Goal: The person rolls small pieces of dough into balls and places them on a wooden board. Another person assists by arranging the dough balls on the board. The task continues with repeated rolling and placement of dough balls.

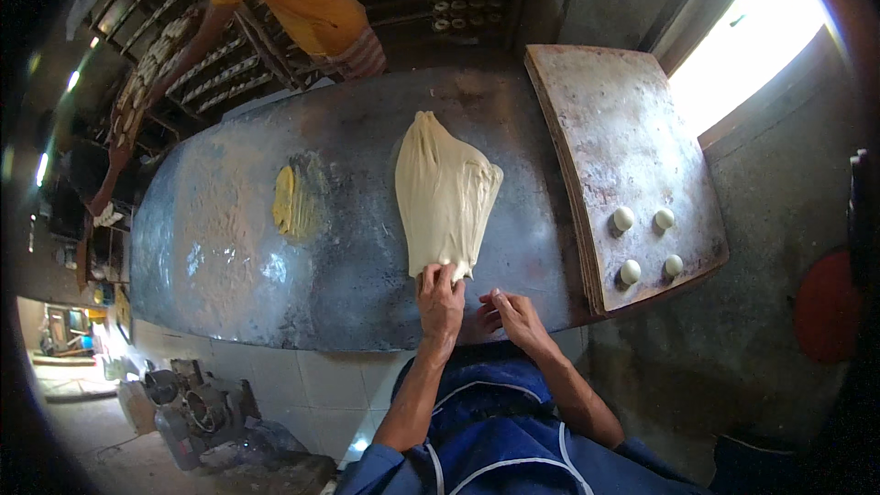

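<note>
A large pale slab of dough (446, 188) lies stretched lengthwise in front of me on the dark worktable (357, 220). Its far end narrows to a gathered tip, and one corner bulges out to the right. My left hand (441, 304) has its fingers closed on the near edge of the dough, pinching it at the table's front. Just right of it, my right hand (519, 319) is held over the table edge, apart from the dough. Its fingers are loosely bent and spread, with nothing seen in them.
A smear of yellow fat (285, 200) sits left of the dough. To the right, stacked boards (614, 142) carry several dough balls (630, 271). A person in an orange shirt (298, 0) stands beyond the table, reaching over a loaded rack. Machinery (197, 408) stands on the floor lower left.
</note>
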A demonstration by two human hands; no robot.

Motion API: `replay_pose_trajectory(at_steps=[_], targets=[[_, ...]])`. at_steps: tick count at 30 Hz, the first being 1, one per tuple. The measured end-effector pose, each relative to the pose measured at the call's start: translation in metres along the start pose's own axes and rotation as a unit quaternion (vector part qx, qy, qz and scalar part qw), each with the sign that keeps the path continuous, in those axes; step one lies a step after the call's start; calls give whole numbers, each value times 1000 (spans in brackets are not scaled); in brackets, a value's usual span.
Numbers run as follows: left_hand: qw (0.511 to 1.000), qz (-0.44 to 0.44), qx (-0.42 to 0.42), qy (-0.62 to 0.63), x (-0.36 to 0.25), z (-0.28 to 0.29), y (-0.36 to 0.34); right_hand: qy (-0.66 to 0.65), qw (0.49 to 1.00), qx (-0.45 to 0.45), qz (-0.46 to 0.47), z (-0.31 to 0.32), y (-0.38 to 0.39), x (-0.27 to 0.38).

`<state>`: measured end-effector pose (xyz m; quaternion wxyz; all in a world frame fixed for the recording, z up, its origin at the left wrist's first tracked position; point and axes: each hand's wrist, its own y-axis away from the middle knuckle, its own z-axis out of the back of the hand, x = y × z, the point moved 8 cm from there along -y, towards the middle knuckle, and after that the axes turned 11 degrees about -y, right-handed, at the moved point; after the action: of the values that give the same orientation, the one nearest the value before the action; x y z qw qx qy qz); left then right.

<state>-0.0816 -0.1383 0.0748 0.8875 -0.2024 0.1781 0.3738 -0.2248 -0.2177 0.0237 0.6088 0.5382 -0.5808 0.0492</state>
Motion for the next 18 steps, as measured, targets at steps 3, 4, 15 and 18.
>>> replay_pose_trajectory(at_steps=[3,4,15,18], targets=[[995,3,10,96,-5,33,17,-194,975,94,-55,-41,-25,-19],[993,-4,22,116,-11,45,27,-227,967,100,-66,-45,-44,-31],[460,424,452,636,5,-46,55,356,899,-146,208,-66,32,7],[265,472,414,732,8,-113,65,432,871,-139,189,-69,60,5]])
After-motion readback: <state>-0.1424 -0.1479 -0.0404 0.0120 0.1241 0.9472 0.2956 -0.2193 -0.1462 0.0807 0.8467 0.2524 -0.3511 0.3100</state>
